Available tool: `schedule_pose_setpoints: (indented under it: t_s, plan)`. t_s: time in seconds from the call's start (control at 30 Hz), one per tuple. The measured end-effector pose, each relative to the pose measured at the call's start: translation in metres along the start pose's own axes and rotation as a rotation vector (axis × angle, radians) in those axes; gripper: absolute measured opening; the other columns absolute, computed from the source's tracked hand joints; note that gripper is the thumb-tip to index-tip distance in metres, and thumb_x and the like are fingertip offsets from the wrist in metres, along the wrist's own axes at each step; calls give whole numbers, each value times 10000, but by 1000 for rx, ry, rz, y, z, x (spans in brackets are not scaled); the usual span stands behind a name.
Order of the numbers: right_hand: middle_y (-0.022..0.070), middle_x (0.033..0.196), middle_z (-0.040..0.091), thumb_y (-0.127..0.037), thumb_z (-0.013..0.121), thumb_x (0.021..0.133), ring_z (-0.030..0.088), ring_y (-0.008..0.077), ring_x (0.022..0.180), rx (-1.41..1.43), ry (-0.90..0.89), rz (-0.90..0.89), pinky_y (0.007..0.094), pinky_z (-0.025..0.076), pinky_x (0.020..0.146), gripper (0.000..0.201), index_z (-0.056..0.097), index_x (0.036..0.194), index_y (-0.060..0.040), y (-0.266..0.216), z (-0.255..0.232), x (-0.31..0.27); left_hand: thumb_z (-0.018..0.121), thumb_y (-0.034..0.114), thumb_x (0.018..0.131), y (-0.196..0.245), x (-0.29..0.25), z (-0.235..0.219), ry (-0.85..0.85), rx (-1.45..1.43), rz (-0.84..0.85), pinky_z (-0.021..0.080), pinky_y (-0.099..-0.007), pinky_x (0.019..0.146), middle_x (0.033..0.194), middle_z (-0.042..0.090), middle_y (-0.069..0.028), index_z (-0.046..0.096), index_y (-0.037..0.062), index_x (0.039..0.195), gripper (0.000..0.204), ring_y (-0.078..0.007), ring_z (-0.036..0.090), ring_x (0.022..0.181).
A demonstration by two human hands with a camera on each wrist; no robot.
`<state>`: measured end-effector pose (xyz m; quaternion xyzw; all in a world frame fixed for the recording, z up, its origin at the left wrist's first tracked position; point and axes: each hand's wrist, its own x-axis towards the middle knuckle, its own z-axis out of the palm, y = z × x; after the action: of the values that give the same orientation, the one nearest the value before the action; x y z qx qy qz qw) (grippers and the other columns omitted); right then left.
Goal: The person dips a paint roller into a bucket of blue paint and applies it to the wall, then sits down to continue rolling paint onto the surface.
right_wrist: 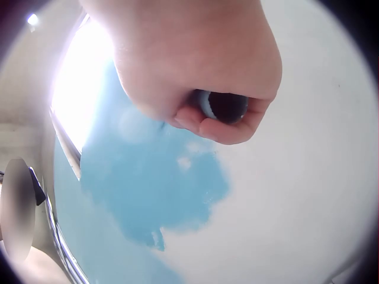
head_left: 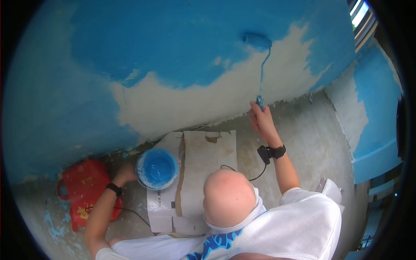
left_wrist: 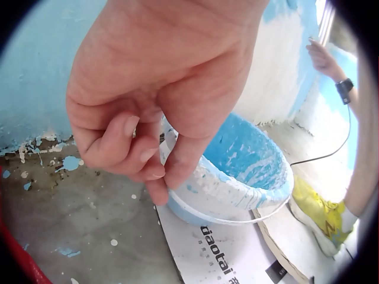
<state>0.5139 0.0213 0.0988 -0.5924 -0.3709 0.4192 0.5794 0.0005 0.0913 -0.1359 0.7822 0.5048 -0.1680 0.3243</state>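
At upper right of the head view, a blue-coated paint roller w/ thin metal stem (head_left: 257,41) is pressed to the half-painted wall (head_left: 182,104), its handle gripped tight by the right hand (head_left: 261,121). Lower left, the white plastic bucket of blue paint (head_left: 157,169) is steadied on flattened cardboard (head_left: 208,160), rim pinched by the left hand (left_wrist: 148,106). Handle mostly hidden in the fist.

I see a wall (head_left: 182,56) part blue, part bare cream, a paint-spattered concrete floor (head_left: 303,138), flattened cardboard (head_left: 208,160) and a bright window (head_left: 362,15) upper right
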Motion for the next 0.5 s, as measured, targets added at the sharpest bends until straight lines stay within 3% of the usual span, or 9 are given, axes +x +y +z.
schedule_pose_setpoints:
  t_s: [0.03, 0.1, 0.23, 0.4, 0.5]
  plan:
    - [-11, 451, 404, -323, 562, 989, 354, 101, 332, -141, 19, 19, 281, 279, 337, 463, 429, 605, -104, 4, -1, 7, 718, 380, 752, -6, 5, 7, -5, 1, 1, 529, -444, 823, 941, 687, -258, 737, 3, 900, 406, -398, 676, 901]
    - [-7, 446, 405, -318, 563, 982, 362, 110, 330, -284, 42, 50, 291, 297, 340, 472, 426, 585, -101, 19, -6, 19, 795, 288, 629, -28, 22, 30, 104, -46, 7, 540, -384, 711, 791, 712, -184, 747, 20, 830, 338, -306, 700, 738]
    - [20, 445, 442, -289, 562, 956, 456, 143, 347, -421, 119, 58, 309, 365, 363, 471, 430, 556, -78, 69, -13, 33, 817, 321, 629, -37, 29, 41, 124, -52, 95, 541, -390, 756, 848, 718, -196, 746, 23, 909, 415, -316, 706, 799]
    - [53, 459, 485, -279, 550, 948, 525, 177, 367, -562, 145, 98, 322, 405, 380, 462, 453, 562, -45, 143, -20, 27, 831, 328, 617, 15, -11, -8, 159, -179, 106, 539, -381, 788, 850, 724, -189, 754, 35, 867, 393, -304, 713, 829]
    - [66, 469, 500, -267, 544, 946, 538, 187, 374, -597, 167, 180, 332, 410, 383, 454, 459, 567, -33, 180, -27, 13, 829, 316, 607, -10, 10, 11, 164, -23, 132, 538, -379, 776, 835, 724, -182, 758, 39, 843, 371, -301, 711, 810]
